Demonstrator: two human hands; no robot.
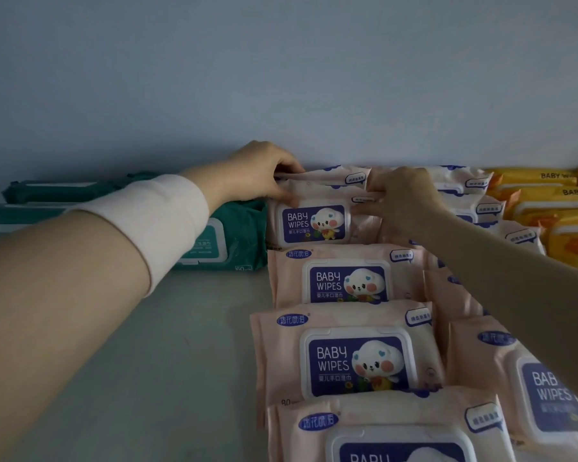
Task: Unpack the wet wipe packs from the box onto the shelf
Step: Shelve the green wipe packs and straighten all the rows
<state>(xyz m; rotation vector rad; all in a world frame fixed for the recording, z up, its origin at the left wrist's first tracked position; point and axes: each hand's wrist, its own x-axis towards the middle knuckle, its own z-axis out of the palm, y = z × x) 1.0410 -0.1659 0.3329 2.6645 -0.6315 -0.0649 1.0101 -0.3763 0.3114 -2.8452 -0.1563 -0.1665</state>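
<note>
A pink baby wipes pack (pixel 314 225) with a blue label stands tilted at the back of the shelf (pixel 187 345), against the wall. My left hand (pixel 264 171) grips its top left edge, fingers curled over it. My right hand (pixel 404 198) pinches its top right edge. Several more pink packs (pixel 344 355) lie overlapping in a row toward me, and a second pink row (pixel 514 371) runs under my right forearm. The box is not in view.
Teal wipe packs (pixel 221 241) lie left of the pink row, under my left forearm. Yellow packs (pixel 554 208) are stacked at the far right. A pale blue wall (pixel 281 78) closes the back. Bare shelf surface shows at the lower left.
</note>
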